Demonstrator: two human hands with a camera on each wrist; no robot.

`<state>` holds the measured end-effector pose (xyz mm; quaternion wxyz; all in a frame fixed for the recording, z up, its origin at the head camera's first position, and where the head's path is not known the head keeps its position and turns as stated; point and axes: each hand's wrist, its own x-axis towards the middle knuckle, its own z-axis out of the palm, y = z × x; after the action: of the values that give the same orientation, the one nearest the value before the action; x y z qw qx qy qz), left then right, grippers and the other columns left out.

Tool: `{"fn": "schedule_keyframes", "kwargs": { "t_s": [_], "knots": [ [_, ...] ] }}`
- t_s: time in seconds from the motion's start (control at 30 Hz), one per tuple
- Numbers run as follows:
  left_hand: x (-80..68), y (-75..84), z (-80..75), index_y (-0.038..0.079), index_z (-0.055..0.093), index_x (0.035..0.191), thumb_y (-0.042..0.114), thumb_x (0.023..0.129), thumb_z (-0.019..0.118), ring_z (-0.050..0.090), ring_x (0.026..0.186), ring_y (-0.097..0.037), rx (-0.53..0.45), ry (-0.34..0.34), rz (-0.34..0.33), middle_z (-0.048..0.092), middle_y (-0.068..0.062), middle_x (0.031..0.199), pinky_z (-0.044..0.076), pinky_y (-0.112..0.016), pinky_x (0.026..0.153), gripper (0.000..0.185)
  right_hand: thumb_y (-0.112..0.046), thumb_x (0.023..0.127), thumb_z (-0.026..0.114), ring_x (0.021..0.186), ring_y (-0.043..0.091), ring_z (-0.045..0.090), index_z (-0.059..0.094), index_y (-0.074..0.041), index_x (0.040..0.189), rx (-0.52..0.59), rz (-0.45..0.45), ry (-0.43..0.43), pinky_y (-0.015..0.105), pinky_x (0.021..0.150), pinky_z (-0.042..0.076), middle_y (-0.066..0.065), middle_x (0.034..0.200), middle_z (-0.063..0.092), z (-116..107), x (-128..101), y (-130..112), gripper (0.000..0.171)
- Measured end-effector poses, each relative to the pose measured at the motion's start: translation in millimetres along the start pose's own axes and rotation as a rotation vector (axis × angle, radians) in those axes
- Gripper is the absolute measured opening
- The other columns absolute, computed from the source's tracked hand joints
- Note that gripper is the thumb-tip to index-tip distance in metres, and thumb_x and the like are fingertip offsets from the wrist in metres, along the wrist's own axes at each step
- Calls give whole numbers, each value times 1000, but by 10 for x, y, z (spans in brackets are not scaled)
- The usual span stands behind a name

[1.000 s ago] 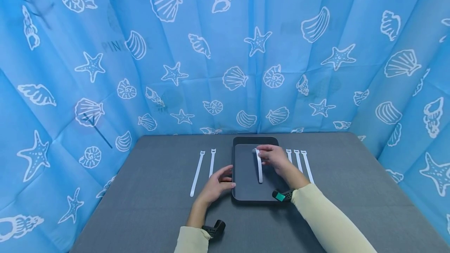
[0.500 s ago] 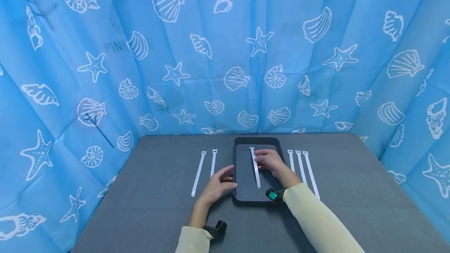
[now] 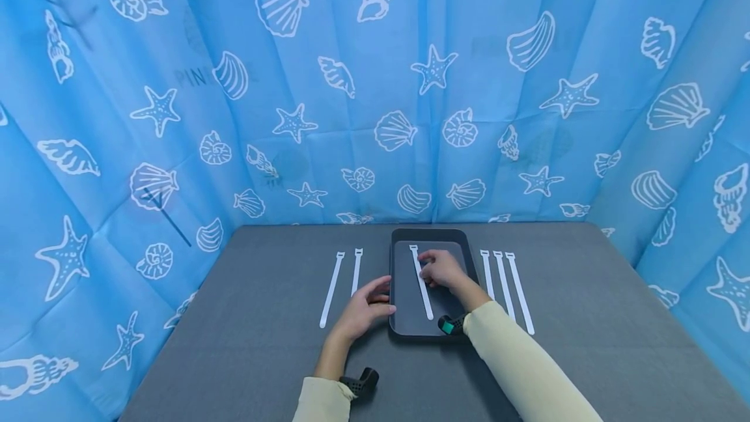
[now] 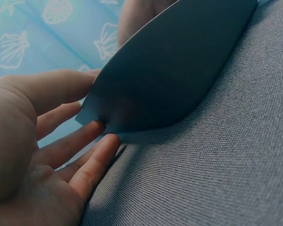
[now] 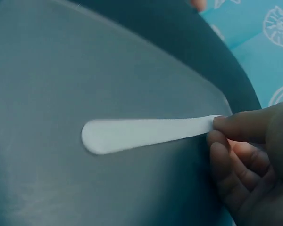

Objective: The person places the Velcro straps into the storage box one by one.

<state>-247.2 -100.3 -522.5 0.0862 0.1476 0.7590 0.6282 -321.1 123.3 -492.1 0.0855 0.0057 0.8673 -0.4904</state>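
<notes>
While the right hand (image 3: 442,270) is grasping a white strap (image 3: 424,293) between thumb (image 5: 240,125) and fingers, I am seeing that strap slanting within the dark tray (image 3: 404,308), right of the lower centre of the head view. Its slotted end is pointing up the frame, its rounded end toward the lower right; whether its whole length is touching the tray floor I cannot tell. In the right wrist view, the rounded end is showing left of centre, and the strap is running right to the pinch. The left hand (image 3: 357,314) is holding nothing in its grasp: its extended fingers (image 4: 92,167) are touching the tray's left wall. On the grey tabletop (image 3: 252,350), I am observing two more straps (image 3: 332,289) lying left of the tray and three straps (image 3: 505,285) lying to its right, partly behind the right forearm. A blue shell-patterned curtain (image 3: 351,142) is filling the upper frame.
</notes>
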Motion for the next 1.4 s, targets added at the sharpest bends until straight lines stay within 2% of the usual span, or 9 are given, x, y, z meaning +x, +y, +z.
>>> {"fn": "schedule_keyframes", "kwargs": {
  "t_s": [0.17, 0.3, 0.37, 0.43, 0.5, 0.57, 0.63, 1.1, 1.4],
  "knots": [
    [-4, 10, -3, 11, 45, 145, 15, 90, 69, 55, 115, -28, 1, -1, 4, 52, -13, 137, 47, -45, 93, 60, 4, 84, 66, 58, 18, 59, 61, -4, 127, -129, -37, -31, 29, 52, 50, 8, 71, 62, 10, 31, 5, 44],
    [-9, 9, -4, 11, 45, 146, 14, 90, 69, 55, 114, -27, 12, -7, 8, 52, -13, 137, 48, -44, 92, 60, 2, 83, 69, 58, 20, 58, 61, -7, 130, -224, -39, -52, 30, 51, 49, 10, 81, 62, 16, 50, 2, 48],
    [-13, 6, -5, 11, 45, 146, 14, 91, 68, 55, 114, -27, 14, -10, 11, 51, -14, 138, 48, -43, 92, 60, -1, 83, 70, 66, 23, 60, 62, -9, 129, -290, -52, -45, 34, 58, 51, 13, 94, 64, 33, 56, -4, 48],
    [-12, 2, -7, 12, 44, 146, 14, 91, 68, 55, 114, -27, 15, -11, 10, 51, -13, 138, 49, -43, 92, 60, -5, 84, 72, 82, 26, 63, 63, -10, 129, -345, -66, -35, 40, 71, 53, 16, 110, 64, 54, 49, -22, 47],
    [-10, -1, -8, 10, 44, 146, 13, 91, 68, 55, 114, -28, 13, -12, 21, 51, -15, 138, 49, -43, 92, 60, -9, 85, 73, 98, 30, 61, 62, -11, 130, -396, -82, -28, 47, 85, 50, 17, 123, 61, 77, 31, -51, 46],
    [-8, 3, -9, 11, 45, 146, 14, 91, 68, 55, 114, -28, 9, -8, 17, 52, -14, 137, 49, -42, 92, 60, -13, 86, 73, 110, 32, 57, 61, -11, 131, -434, -101, -29, 51, 94, 44, 18, 130, 58, 101, 8, -90, 47],
    [-8, 6, -11, 11, 45, 145, 14, 91, 69, 55, 114, -27, 8, -3, 15, 52, -12, 137, 49, -42, 92, 60, -14, 86, 74, 113, 34, 56, 61, -10, 131, -456, -120, -35, 54, 96, 43, 19, 131, 57, 122, -9, -128, 47],
    [-4, -2, 7, 12, 46, 145, 15, 90, 69, 56, 114, -27, 3, 7, -2, 53, -11, 136, 48, -44, 93, 59, -17, 86, 75, 120, 35, 53, 62, -13, 130, -454, -134, -53, 54, 98, 40, 18, 134, 56, 252, 2, -201, 47],
    [-9, -3, 5, 14, 47, 145, 17, 89, 70, 56, 114, -26, 8, 0, 1, 53, -9, 136, 48, -43, 93, 60, -21, 86, 75, 123, 36, 50, 62, -16, 131, -450, -104, -42, 56, 98, 39, 15, 136, 55, 301, -20, -245, 47]
  ]
}}
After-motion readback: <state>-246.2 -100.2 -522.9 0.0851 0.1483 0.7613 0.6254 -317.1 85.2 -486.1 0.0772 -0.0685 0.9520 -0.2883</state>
